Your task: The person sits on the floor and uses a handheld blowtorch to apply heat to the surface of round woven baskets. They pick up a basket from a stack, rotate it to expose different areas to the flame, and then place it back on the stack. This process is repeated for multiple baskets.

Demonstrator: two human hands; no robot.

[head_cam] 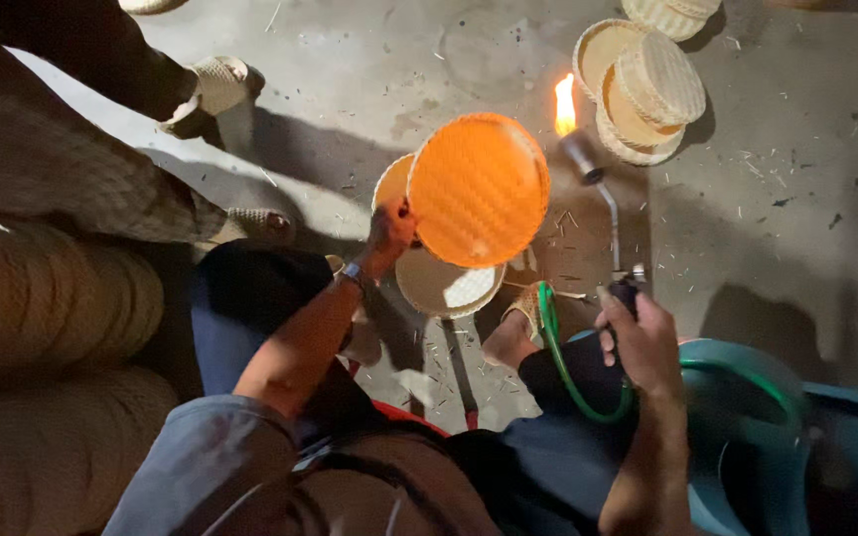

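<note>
The left hand [389, 230] pinches the rim of a round woven bamboo tray [479, 189], holding it tilted just beside the flame [565, 105]. The right hand [640, 342] is wrapped around the handle of a gas torch [603, 194], its green hose [568, 367] looping below. More woven trays [643, 94] lie stacked beyond the flame.

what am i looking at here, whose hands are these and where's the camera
There is one picture, taken by a camera worn on a person's head, looking down at their own two bare hands; no machine is involved. The left hand holds a round woven tray by its edge, glowing orange in firelight. The right hand grips the handle of a gas torch fed by a green hose; its flame burns beside the tray. More woven trays lie stacked on the concrete floor. Another person's sandalled foot shows at the upper left.
</note>
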